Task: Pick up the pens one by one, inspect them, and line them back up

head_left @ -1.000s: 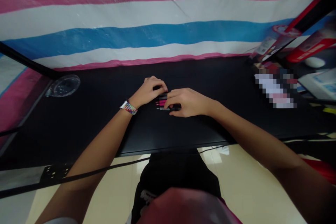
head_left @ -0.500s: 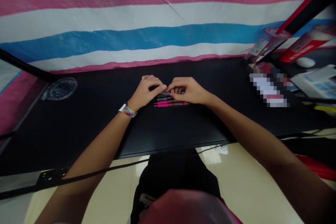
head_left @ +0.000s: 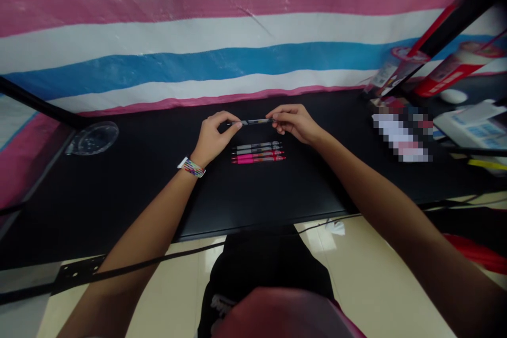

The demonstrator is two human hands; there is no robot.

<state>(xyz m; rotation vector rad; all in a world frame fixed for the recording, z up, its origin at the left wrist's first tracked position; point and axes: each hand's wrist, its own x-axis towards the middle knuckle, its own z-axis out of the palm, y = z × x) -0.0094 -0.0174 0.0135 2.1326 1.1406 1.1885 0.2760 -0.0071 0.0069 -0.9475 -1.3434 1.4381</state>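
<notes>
Head view: at far left we see a clear glass dish (head_left: 94, 137) on the black table (head_left: 130, 190). Our left hand (head_left: 213, 136), a striped band (head_left: 192, 167) on its wrist, pinches the left end of a grey pen (head_left: 253, 122) between thumb and fingertips. The pen is level above the table, spanning both hands. Just below it lie four pens in a row (head_left: 258, 152), two grey and two pink, side by side. Our right hand (head_left: 292, 121) has its fingertips closed on the pen's right end.
</notes>
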